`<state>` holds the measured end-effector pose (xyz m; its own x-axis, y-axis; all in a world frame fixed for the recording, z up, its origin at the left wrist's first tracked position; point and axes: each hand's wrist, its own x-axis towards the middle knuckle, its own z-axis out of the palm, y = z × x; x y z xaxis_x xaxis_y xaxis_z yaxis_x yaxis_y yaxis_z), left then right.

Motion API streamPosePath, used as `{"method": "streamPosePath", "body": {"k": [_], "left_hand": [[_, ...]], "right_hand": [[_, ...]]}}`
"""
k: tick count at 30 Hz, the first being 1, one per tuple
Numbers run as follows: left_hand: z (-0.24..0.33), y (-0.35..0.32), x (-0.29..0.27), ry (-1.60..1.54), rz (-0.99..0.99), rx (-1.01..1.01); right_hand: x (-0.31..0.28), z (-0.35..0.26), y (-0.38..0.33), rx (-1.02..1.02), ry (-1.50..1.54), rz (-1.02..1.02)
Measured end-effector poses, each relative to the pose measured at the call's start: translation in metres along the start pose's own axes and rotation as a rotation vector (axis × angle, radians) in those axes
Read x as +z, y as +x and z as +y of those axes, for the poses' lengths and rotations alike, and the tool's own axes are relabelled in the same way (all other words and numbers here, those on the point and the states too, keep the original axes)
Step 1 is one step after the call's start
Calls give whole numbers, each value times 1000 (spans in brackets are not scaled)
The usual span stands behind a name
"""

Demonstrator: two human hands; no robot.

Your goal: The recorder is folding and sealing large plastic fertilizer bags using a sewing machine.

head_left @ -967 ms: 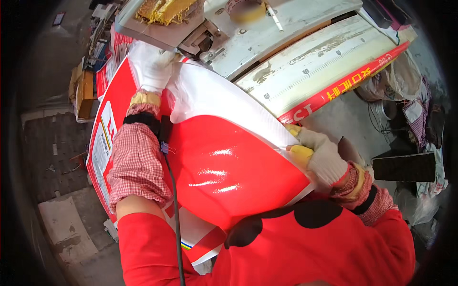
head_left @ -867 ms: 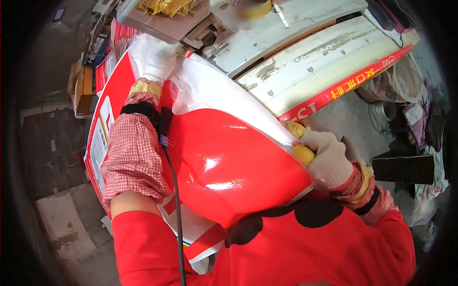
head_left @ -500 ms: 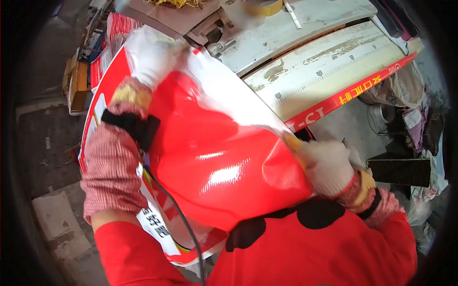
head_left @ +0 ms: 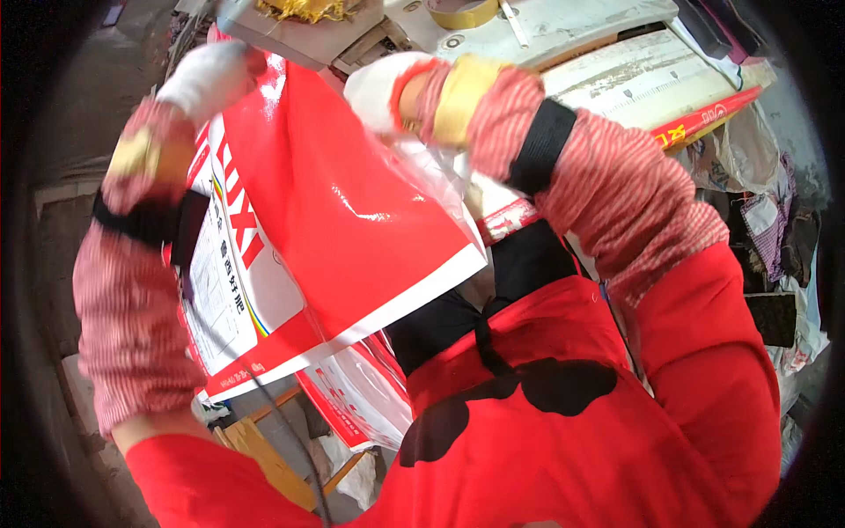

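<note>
A glossy red-and-white plastic sack [head_left: 361, 207] hangs slanting in front of me, its printed panel to the left and its white-edged end toward my body. My left hand [head_left: 211, 79], in a white glove, is closed on the sack's upper left part. My right hand [head_left: 383, 92], also gloved in white, is at the sack's upper right edge, close to the machine table. Its fingers are hidden, so its grip does not show. Pink ribbed sleeves with black straps cover both forearms.
The pale machine table [head_left: 563, 26] carries a tape roll [head_left: 462, 12], a white stick [head_left: 513, 22] and yellow threads [head_left: 308, 9]. A worn white board with a red printed edge [head_left: 713, 114] lies to the right. Another sack [head_left: 365, 396] is below mine. A dark cable [head_left: 286, 422] hangs across the lower left.
My right hand has swung from the sack's right side up and left toward my left hand. The left hand has moved left and slightly up. The sack has turned, showing more of its printed panel.
</note>
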<state>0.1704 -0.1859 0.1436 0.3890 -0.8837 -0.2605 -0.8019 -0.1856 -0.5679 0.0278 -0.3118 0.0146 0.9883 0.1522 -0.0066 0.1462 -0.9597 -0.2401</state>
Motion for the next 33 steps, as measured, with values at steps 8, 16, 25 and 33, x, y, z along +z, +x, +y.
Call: {"method": "streamPosePath", "body": {"k": [8,16,25,33], "left_hand": [[173,-17,-128,-382,-131,688],[169,-60,-174,51,-1243,303],[272,-126,-117,-186,-884,382],[232,-87,-183,-27,-881,695]], "right_hand": [[20,56,3,-357,299,199],[-27,20,-32,-107,424,-196],[37,-38,-137,-224,179,878],[75,-82,-124,457,-253,503]]}}
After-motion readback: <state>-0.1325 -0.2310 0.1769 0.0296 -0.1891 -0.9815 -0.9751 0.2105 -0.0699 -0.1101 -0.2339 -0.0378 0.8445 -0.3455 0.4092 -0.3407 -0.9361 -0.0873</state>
